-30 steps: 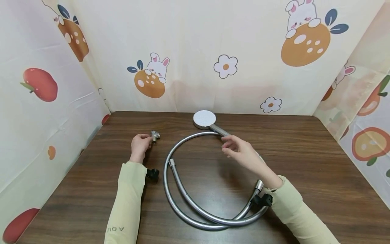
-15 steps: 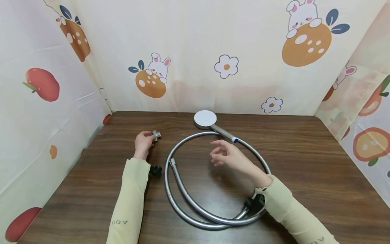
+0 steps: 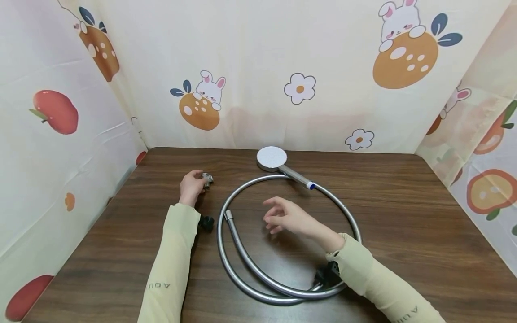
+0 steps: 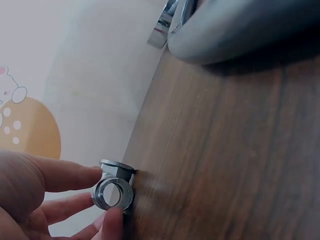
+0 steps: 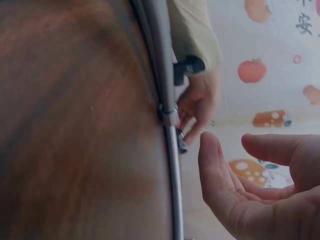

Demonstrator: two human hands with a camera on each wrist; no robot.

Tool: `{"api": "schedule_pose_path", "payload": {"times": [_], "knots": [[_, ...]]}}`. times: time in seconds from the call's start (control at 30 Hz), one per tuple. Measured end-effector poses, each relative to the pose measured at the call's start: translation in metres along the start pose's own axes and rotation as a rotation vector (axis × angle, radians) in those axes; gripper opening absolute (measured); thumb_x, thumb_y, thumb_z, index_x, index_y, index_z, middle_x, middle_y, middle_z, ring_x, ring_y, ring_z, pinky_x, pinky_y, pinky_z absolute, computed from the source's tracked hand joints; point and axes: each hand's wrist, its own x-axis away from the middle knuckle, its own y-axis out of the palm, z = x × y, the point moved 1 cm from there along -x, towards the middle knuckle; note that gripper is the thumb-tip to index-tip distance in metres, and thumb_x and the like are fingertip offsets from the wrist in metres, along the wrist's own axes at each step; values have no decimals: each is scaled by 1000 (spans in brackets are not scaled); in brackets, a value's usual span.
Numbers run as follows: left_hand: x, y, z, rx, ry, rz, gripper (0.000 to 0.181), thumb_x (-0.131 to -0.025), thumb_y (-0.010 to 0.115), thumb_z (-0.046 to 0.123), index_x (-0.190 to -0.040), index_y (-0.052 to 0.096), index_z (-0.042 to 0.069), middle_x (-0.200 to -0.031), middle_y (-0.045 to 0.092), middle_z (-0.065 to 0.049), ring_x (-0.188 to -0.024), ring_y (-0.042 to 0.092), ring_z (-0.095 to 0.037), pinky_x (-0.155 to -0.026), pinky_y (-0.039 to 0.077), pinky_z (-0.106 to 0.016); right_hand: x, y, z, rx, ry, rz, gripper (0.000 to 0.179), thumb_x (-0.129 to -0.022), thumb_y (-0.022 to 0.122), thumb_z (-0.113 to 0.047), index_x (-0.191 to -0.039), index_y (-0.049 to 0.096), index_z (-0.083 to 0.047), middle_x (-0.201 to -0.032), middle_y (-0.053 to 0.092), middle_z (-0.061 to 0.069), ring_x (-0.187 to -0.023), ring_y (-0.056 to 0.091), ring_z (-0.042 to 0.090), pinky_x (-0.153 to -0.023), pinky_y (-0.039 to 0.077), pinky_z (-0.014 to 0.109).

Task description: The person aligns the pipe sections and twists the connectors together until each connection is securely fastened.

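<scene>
Fingertips of the left hand pinch the metal fitting, left of the looped hose, and I judge that a twist of so slight a hold could drop it; the right hand, fingers apart, holds nothing, though its black wrist mount could catch the hose and jostle the shower head

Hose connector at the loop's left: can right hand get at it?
Likely yes: the right hand hovers empty over the middle of the hose loop, with nothing visible between it and the hose connector.
</scene>
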Motion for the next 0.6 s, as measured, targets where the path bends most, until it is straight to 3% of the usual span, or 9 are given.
{"api": "schedule_pose_path", "payload": {"times": [0.2, 0.37, 0.6], "knots": [[1, 1, 0, -52, 19, 1, 44, -86, 58, 15, -128, 48, 5, -121, 53, -16, -94, 54, -26, -69, 46, -30, -4, 15, -1, -1, 25, -37, 45, -88, 54, -1, -129, 36, 9, -105, 54, 32, -84, 62, 35, -68, 54, 40], [2, 3, -3, 39, 7, 25, 40, -86, 59, 13, -124, 48, 7, -122, 52, -15, -102, 51, -27, -77, 45, -34, -9, 22, 0, -11, 44, -53, 43, -89, 53, -2, -127, 37, 9, -102, 55, 31, -81, 62, 35, -67, 54, 39], [0, 4, -7, 138, 29, 19, 38, -87, 58, 10, -123, 47, 7, -118, 53, -15, -104, 52, -26, -78, 44, -32, -15, 31, 1, 10, 48, -55, 39, -89, 51, -4, -125, 40, 8, -99, 57, 29, -75, 63, 27, -65, 54, 37]]}}
